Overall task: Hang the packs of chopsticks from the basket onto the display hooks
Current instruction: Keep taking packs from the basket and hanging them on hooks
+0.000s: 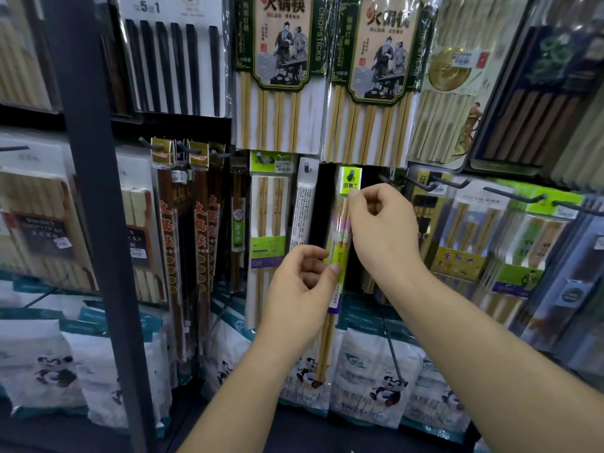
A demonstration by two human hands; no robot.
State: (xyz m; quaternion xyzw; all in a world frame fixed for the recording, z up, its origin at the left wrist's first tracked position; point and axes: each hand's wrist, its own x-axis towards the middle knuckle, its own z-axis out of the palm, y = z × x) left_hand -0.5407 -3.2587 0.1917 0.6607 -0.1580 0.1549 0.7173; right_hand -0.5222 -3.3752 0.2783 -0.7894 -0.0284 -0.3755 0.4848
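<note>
A slim clear pack of bamboo chopsticks (340,246) with a yellow-green header card hangs in the middle of the display. Its header hole sits on a dark display hook (352,174). My right hand (382,223) pinches the pack just under the header card. My left hand (300,282) pinches the pack lower down, at its yellow label. The pack's lower end hangs free below my left hand. No basket is in view.
Hanging chopstick packs fill the wall all around: a white pack (302,207) and a green-labelled pack (268,223) to the left, yellow-green packs (510,243) to the right. Bare hooks (513,196) stick out at right. A dark upright post (94,191) stands left. Panda bags (376,371) hang below.
</note>
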